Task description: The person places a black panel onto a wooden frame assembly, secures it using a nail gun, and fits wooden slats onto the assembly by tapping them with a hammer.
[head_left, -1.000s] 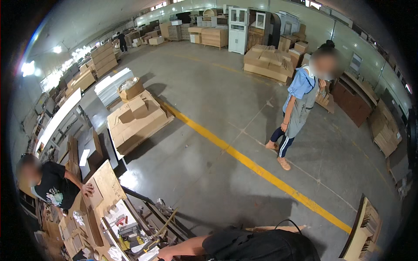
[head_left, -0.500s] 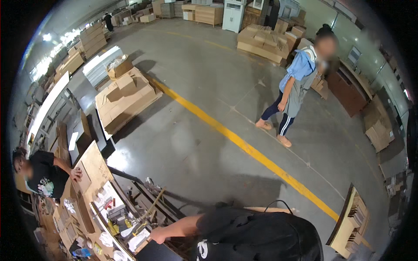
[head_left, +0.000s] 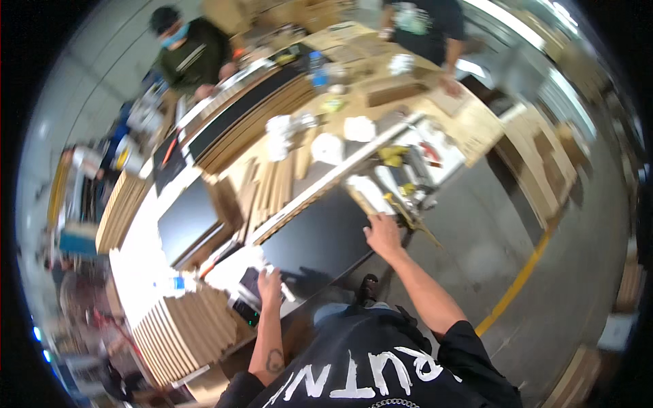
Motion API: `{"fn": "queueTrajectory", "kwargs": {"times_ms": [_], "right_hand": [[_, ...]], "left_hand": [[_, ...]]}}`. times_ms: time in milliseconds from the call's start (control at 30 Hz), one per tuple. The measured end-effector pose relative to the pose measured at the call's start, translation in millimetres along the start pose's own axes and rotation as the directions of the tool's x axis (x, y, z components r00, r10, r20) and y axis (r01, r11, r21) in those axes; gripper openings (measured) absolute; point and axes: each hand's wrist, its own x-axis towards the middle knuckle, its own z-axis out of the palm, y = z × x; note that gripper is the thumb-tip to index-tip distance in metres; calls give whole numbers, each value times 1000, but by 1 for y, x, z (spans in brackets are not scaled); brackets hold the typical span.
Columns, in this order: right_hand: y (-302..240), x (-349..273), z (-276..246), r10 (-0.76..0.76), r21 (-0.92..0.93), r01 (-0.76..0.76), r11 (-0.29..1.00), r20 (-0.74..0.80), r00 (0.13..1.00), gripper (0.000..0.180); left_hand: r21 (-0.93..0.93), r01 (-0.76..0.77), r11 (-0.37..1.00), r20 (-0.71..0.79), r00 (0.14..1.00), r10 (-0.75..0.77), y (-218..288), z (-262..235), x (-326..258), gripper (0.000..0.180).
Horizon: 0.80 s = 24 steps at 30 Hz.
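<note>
View swung leftward, left hand point(head_left: 270, 285) and right hand point(head_left: 384, 236) by edges of black panel point(head_left: 316, 234), fingers' grip unclear, open floor point(head_left: 469, 228) rightward

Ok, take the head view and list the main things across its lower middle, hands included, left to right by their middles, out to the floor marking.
Stacked boards → left hand → dark panel → right hand → yellow floor line.

The black panel point(head_left: 313, 234) looked smooth, with a soft sheen; a smaller dark panel point(head_left: 185, 224) shone glossier. Loose strips point(head_left: 283, 182) were pale, matt wood, the blue bottle point(head_left: 317, 68) see-through plastic, the black shirt point(head_left: 374, 332) dull cloth.
</note>
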Motion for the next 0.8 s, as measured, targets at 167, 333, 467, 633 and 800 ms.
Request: {"fn": "queueTrajectory", "kwargs": {"times_ms": [167, 333, 467, 633, 800], "right_hand": [[-30, 49, 29, -105, 19, 105, 994, 30, 994, 48], [-63, 115, 46, -61, 41, 55, 998, 155, 986, 51], [-25, 163, 52, 25, 22, -31, 999, 236, 971, 42], [-46, 178, 70, 201, 133, -250, 959, 304, 931, 32], [20, 191, 106, -678, -251, 798, 548, 426, 599, 52]], "left_hand": [[346, -84, 935, 26, 997, 79, 12, -15, 28, 35], [434, -381, 816, -69, 889, 452, -40, -21, 81, 29], [42, -133, 990, 33, 991, 132, 25, 25, 67, 46], [-44, -105, 994, -189, 977, 95, 37, 14, 71, 36], [310, -143, 940, -359, 898, 255, 18, 24, 70, 24]]}}
